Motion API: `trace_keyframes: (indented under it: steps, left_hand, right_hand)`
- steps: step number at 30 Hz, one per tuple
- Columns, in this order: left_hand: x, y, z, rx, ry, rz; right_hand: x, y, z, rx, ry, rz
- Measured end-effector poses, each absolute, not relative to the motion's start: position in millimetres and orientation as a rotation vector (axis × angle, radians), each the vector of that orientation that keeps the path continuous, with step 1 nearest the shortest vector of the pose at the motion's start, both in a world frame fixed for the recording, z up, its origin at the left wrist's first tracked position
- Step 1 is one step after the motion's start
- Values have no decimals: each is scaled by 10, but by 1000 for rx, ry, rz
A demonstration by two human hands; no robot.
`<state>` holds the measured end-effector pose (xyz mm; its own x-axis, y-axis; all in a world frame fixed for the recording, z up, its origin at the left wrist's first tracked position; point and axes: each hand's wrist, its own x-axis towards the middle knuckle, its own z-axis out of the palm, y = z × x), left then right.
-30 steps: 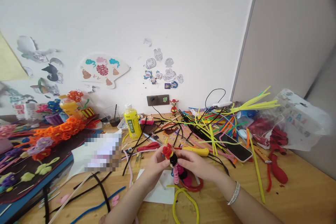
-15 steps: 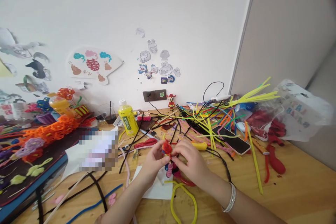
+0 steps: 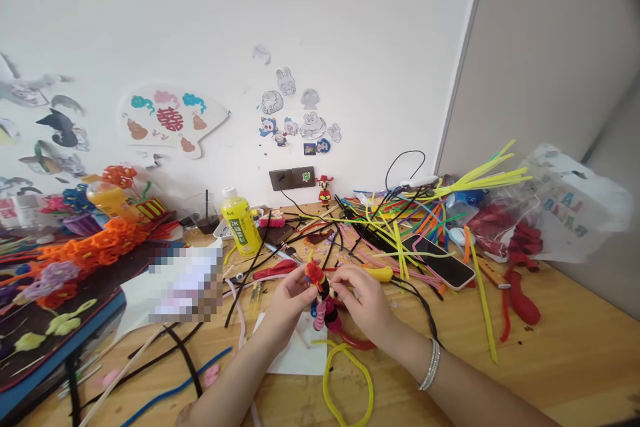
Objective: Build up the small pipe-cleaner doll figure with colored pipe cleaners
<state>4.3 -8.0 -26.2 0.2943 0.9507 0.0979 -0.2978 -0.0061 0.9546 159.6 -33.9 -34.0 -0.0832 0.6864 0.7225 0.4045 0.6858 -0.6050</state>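
Observation:
A small pipe-cleaner doll [image 3: 319,322] with a red top and pink, black and blue parts is held up over the table. My left hand [image 3: 289,300] is closed round its upper left side, thumb against the red part. From the other side, my right hand [image 3: 361,295] pinches at the doll's edge near the black part; its fingertips partly hide the contact. Beneath the doll lies a white paper sheet [image 3: 300,357]. A loop of yellow pipe cleaner [image 3: 371,393] rests on the wood just in front.
Loose pipe cleaners [image 3: 400,233] pile up at the back right beside a phone [image 3: 445,263]. A yellow drink bottle [image 3: 242,223] stands at the back left. A yellow-handled tool [image 3: 383,274] with a black cord lies behind my right hand. Orange pipe-cleaner flowers [image 3: 95,247] fill the far left.
The doll has turned and tipped slightly, so its black part and more of its pink lower part show. My right fingers have shifted a little along its side. The view has moved slightly.

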Motion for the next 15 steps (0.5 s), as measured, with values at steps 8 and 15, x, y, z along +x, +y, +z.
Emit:
trace_keyframes:
  steps: [8,15]
  left_hand:
    - [43,-83,-241,1190,740,1124]
    - [9,-45,-285,1191,722,1093]
  right_hand:
    - [1513,-391,-294,-886,-1777,272]
    - [1576,-321,-316,-962,-1658,353]
